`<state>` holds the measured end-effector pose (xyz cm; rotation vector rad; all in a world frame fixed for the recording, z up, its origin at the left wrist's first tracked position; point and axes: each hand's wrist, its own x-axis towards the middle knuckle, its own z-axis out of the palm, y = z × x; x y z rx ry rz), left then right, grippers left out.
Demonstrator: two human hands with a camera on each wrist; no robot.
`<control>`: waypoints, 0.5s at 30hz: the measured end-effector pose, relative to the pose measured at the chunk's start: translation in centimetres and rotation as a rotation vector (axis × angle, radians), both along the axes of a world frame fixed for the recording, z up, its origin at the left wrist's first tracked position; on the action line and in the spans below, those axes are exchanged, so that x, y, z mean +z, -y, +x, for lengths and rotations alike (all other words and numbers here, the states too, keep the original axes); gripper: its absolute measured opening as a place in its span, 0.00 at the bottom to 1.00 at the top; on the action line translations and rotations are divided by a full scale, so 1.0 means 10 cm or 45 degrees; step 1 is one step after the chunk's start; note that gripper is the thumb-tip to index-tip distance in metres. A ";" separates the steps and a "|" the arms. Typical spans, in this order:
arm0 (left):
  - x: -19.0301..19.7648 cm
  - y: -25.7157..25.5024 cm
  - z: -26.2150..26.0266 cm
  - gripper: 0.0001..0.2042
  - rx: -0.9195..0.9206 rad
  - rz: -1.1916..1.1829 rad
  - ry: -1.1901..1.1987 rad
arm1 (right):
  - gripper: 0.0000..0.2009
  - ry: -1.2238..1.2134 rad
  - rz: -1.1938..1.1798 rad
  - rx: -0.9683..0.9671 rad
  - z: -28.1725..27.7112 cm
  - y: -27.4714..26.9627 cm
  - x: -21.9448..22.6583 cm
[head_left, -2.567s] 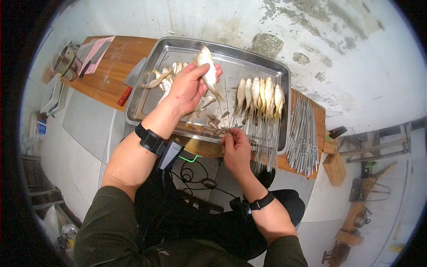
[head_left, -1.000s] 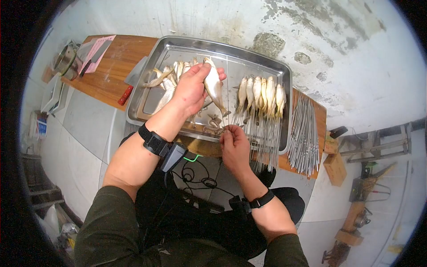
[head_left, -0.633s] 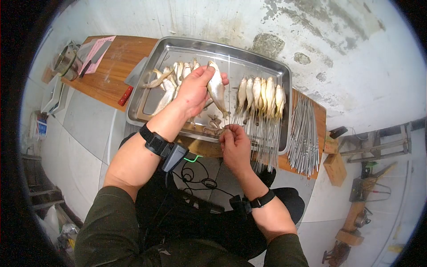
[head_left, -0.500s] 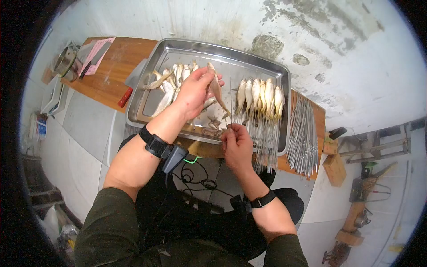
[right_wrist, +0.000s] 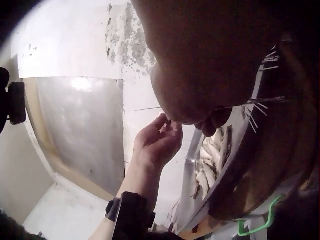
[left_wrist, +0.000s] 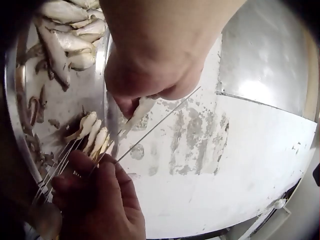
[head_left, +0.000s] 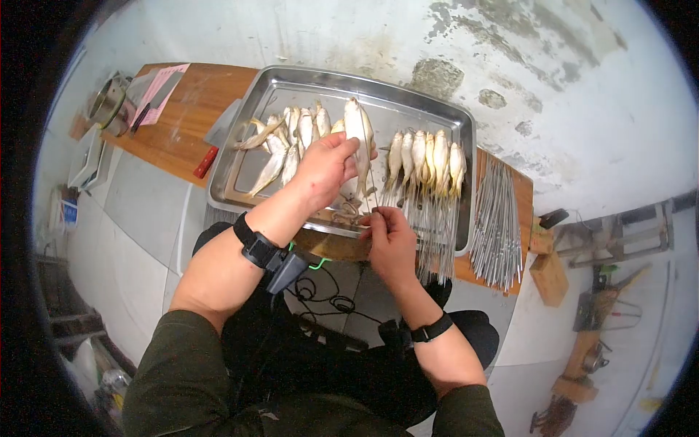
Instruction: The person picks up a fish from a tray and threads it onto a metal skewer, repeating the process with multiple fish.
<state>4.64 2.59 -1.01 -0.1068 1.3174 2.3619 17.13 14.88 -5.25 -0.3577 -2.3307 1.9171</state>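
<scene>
My left hand (head_left: 331, 166) grips a small silvery fish (head_left: 354, 116) over the metal tray (head_left: 342, 73), thumb across its body and head upward. Lower down, my right hand (head_left: 393, 244) pinches a thin metal skewer (left_wrist: 160, 122) near its lower end. In the left wrist view the skewer slants up past the held fish (left_wrist: 140, 112), its tip free. Loose fish (head_left: 291, 138) lie heaped in the tray's left part. To the right, a row of fish (head_left: 419, 156) sits side by side on skewers (head_left: 433, 229) that hang over the front rim.
A bundle of bare skewers (head_left: 497, 226) lies on the wooden board right of the tray. Dark scraps (head_left: 349, 211) lie near the tray's front edge. A red-handled knife (head_left: 205, 162) and a black-handled knife (head_left: 140, 116) lie to the left, near a metal pot (head_left: 109, 105).
My left hand has come down, its thumb now lower on the fish, whose pale broad side has turned into view. The right hand stays almost in place with the skewer.
</scene>
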 end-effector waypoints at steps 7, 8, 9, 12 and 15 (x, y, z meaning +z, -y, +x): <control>0.07 0.20 -0.23 0.10 0.123 0.138 -0.025 | 0.09 -0.227 0.495 -0.099 0.08 -0.20 0.02; 0.05 0.23 -0.27 0.10 0.130 0.139 -0.025 | 0.09 -0.206 0.519 -0.087 0.10 -0.20 0.04; 0.04 0.26 -0.30 0.11 0.112 0.150 -0.052 | 0.09 -0.183 0.542 -0.075 0.12 -0.20 0.05; 0.07 0.28 -0.30 0.10 0.125 0.171 -0.053 | 0.11 -0.156 0.489 0.024 0.18 -0.20 0.10; 0.07 0.29 -0.31 0.10 0.148 0.203 -0.043 | 0.13 -0.278 0.542 0.095 0.23 -0.19 0.12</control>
